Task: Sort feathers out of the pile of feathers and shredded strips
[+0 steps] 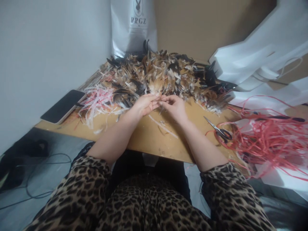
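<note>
A big heap of brown, black and white feathers [158,73] lies across the back of a wooden board [149,138]. My left hand [145,104] and my right hand [174,106] meet at the near edge of the heap, fingertips pinched together around something small that I cannot make out, likely a feather or thin strip. Both wrists rest over the bare wood. A thin pale strip [163,126] lies on the board just below my hands.
A phone [63,106] lies at the board's left edge beside pink and white strips [98,102]. Scissors [220,130] lie right of my hands, next to a tangle of red strips [267,138]. A white bag [133,25] stands behind; white foam pieces [260,54] sit at the right.
</note>
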Available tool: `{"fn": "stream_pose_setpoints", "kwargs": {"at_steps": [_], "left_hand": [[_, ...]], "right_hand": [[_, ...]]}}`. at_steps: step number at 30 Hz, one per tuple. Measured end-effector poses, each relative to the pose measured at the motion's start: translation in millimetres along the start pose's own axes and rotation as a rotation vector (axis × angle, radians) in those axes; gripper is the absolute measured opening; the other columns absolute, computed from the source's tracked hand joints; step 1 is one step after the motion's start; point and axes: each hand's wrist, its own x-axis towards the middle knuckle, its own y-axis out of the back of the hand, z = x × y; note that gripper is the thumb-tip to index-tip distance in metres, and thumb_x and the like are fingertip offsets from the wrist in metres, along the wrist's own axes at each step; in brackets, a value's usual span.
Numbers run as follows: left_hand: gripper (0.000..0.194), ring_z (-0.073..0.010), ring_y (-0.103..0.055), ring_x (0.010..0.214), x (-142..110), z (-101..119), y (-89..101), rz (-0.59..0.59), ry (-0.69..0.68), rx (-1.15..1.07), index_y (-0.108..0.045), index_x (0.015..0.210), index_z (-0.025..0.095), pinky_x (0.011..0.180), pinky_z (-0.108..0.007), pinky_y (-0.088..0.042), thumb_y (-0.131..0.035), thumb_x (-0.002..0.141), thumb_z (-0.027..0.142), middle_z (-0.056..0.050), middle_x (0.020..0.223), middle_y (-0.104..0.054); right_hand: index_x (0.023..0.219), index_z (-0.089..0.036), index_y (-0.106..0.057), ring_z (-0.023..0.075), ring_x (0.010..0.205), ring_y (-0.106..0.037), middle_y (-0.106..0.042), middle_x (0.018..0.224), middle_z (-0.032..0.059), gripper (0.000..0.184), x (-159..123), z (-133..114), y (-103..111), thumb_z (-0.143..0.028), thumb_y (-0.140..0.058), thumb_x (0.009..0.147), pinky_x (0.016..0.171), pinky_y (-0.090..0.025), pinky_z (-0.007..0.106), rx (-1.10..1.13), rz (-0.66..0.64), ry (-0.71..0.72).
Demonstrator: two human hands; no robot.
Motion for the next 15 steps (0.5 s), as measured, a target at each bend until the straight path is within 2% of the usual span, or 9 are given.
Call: {"fn": "stream_pose_setpoints", "kwargs": {"at_steps": [4, 8, 12, 15], "left_hand": [[0.006, -0.0177, -0.071, 0.094, 0.7, -2.3, 0.0, -0.009, 0.001, 0.006, -0.065, 0.083, 0.010, 0.096, -0.035, -0.050, -0.059, 0.085, 0.009, -0.012, 0.091, -0.074], [0.003, -0.0172, -0.071, 0.095, 0.4, -4.7, -0.3, -0.001, 0.018, 0.002, -0.064, 0.083, 0.010, 0.100, -0.038, -0.048, -0.061, 0.084, 0.009, -0.012, 0.094, -0.074], [0.004, -0.0168, -0.070, 0.095, -0.1, -4.5, 0.3, -0.033, 0.022, -0.001, -0.064, 0.085, 0.011, 0.101, -0.039, -0.047, -0.060, 0.084, 0.009, -0.012, 0.099, -0.074], [0.006, -0.0160, -0.070, 0.093, 0.1, -3.0, 1.5, -0.039, 0.009, 0.002, -0.066, 0.088, 0.011, 0.100, -0.038, -0.048, -0.061, 0.084, 0.010, -0.012, 0.102, -0.073]], "right_hand": [[0.070, -0.016, -0.070, 0.0117, 0.063, -0.048, -0.060, 0.068, 0.0007, 0.012, 1.3, 1.5, -3.1, -0.027, -0.071, 0.067, 0.064, -0.040, 0.028, -0.052, 0.035, 0.011], [0.063, -0.015, -0.067, 0.0103, 0.058, -0.044, -0.058, 0.062, -0.0004, 0.011, 2.6, 2.9, -5.3, -0.026, -0.067, 0.066, 0.058, -0.036, 0.026, 0.015, 0.023, -0.038], [0.059, -0.016, -0.063, 0.0087, 0.054, -0.041, -0.056, 0.056, -0.0022, 0.013, 2.8, -0.8, -3.7, -0.028, -0.068, 0.063, 0.053, -0.033, 0.024, 0.125, 0.019, -0.154], [0.063, -0.016, -0.064, 0.0071, 0.049, -0.040, -0.055, 0.053, -0.0038, 0.017, 4.1, -6.4, 1.5, -0.031, -0.072, 0.059, 0.050, -0.031, 0.023, 0.336, 0.020, -0.287]]}}
